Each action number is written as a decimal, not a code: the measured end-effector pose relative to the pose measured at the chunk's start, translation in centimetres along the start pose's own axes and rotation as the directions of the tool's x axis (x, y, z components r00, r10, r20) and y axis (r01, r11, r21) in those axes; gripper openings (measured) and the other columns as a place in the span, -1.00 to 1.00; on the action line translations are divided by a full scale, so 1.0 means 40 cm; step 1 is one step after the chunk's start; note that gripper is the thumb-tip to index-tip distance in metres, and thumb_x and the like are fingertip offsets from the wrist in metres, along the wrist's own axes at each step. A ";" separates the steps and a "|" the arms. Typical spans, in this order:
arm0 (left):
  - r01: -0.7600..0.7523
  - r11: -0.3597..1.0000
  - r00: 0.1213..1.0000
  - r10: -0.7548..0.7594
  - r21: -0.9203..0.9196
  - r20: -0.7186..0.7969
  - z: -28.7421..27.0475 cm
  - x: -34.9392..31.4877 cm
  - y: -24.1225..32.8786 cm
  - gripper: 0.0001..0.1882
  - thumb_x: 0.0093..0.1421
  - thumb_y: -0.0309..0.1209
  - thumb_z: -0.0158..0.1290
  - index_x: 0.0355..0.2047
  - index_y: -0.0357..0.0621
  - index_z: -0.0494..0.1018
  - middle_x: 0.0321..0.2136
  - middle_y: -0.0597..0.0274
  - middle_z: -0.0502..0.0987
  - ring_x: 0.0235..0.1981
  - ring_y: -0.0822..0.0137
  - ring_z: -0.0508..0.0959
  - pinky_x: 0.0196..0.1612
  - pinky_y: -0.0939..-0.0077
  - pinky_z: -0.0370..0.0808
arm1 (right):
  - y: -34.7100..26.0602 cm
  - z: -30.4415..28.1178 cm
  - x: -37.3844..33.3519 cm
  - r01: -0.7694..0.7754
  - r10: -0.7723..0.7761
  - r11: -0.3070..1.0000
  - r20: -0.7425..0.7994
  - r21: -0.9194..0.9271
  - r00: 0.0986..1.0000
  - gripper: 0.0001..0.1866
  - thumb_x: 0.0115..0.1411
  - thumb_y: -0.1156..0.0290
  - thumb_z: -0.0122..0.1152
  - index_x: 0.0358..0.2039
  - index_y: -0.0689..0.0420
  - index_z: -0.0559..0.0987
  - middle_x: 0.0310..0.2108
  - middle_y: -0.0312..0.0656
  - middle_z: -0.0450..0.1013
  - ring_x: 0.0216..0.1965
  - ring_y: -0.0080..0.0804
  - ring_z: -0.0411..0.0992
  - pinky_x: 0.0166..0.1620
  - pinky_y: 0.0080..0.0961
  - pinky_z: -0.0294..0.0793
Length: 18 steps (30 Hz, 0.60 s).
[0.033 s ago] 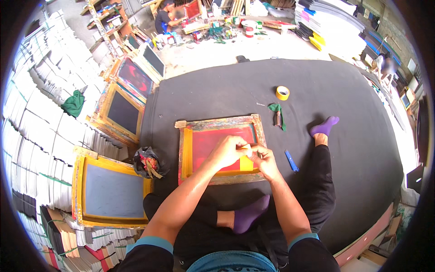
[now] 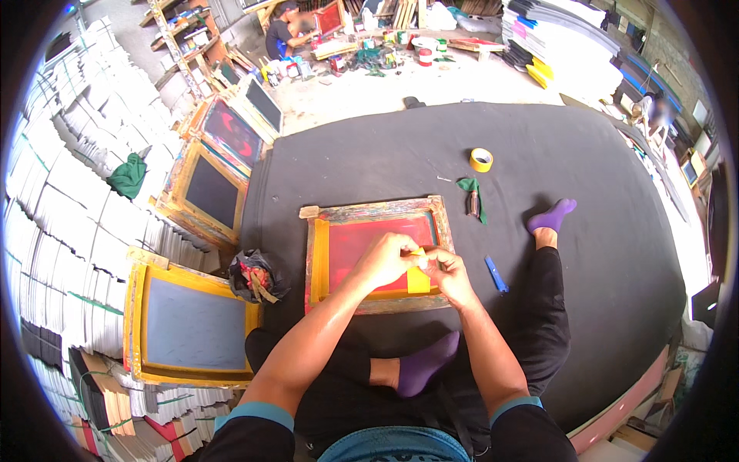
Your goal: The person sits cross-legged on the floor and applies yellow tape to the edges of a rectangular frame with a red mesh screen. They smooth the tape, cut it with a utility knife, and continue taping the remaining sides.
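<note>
Directly below the grip hangs a short strip of tape, bright yellow, flat and straight-sided, its upper end partly hidden. The left hand and right hand both pinch that end. Beneath them lies a paint-smeared wooden frame around a red panel; whether the strip touches it, I cannot tell. Well left of the grip, a crumpled black bag holds red and tan scraps. Far beyond stand cans, contents too small to tell.
</note>
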<state>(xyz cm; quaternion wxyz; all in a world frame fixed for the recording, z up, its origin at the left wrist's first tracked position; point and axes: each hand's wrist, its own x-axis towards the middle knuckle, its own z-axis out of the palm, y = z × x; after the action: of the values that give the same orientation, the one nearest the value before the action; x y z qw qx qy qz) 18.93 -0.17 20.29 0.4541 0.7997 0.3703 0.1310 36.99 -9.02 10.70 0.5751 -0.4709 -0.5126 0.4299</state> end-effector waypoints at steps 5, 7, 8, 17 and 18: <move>-0.087 0.996 0.980 0.089 0.019 -0.179 0.007 -0.075 -0.018 -0.80 0.16 -0.37 0.34 -0.28 -0.25 0.71 -0.40 0.00 0.72 -0.41 0.16 0.72 -0.29 0.26 0.59 | -0.041 0.047 -0.021 -0.044 0.033 0.993 0.092 0.114 0.995 -0.88 0.35 0.46 0.36 -0.16 0.22 0.68 -0.06 -0.23 0.64 -0.01 -0.53 0.51 0.14 -0.49 0.45; -0.108 0.994 0.973 0.111 0.026 -0.202 0.004 -0.087 -0.009 -0.80 0.17 -0.37 0.33 -0.28 -0.25 0.71 -0.41 -0.02 0.71 -0.41 0.12 0.72 -0.30 0.24 0.59 | -0.049 0.053 -0.031 -0.081 0.074 0.993 0.082 0.084 0.994 -0.85 0.34 0.48 0.36 -0.11 0.23 0.66 0.02 -0.19 0.61 0.04 -0.47 0.52 0.19 -0.44 0.45; -0.119 0.992 0.969 0.123 0.032 -0.214 -0.002 -0.093 0.002 -0.80 0.17 -0.37 0.32 -0.27 -0.25 0.71 -0.42 -0.03 0.70 -0.42 0.11 0.72 -0.30 0.22 0.59 | -0.054 0.058 -0.036 -0.099 0.093 0.993 0.078 0.070 0.993 -0.83 0.34 0.49 0.36 -0.09 0.24 0.65 0.06 -0.16 0.60 0.07 -0.44 0.52 0.21 -0.42 0.45; -0.005 0.985 0.975 0.043 0.171 -0.218 -0.051 -0.141 0.085 -0.81 0.23 -0.43 0.25 -0.24 -0.31 0.70 -0.34 -0.09 0.72 -0.30 0.12 0.76 -0.21 0.25 0.61 | -0.059 0.203 -0.124 0.163 -0.225 0.961 -0.284 -0.224 0.932 -0.09 0.09 0.33 0.64 0.31 0.23 0.23 0.22 0.08 0.37 0.23 -0.16 0.41 0.24 -0.19 0.46; -0.019 0.987 0.978 0.052 0.162 -0.204 -0.049 -0.135 0.089 -0.81 0.24 -0.42 0.25 -0.25 -0.32 0.70 -0.35 -0.09 0.72 -0.31 0.14 0.75 -0.21 0.26 0.61 | -0.055 0.215 -0.137 0.174 -0.254 0.948 -0.303 -0.268 0.918 -0.10 0.07 0.31 0.66 0.28 0.25 0.25 0.18 0.05 0.39 0.18 -0.19 0.44 0.21 -0.20 0.48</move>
<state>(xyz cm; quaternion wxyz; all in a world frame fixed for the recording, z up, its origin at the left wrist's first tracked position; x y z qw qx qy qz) 15.81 -3.91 24.98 0.3451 0.8219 0.4105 0.1920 27.87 -13.91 12.11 0.6375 -0.5424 -0.5036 0.2140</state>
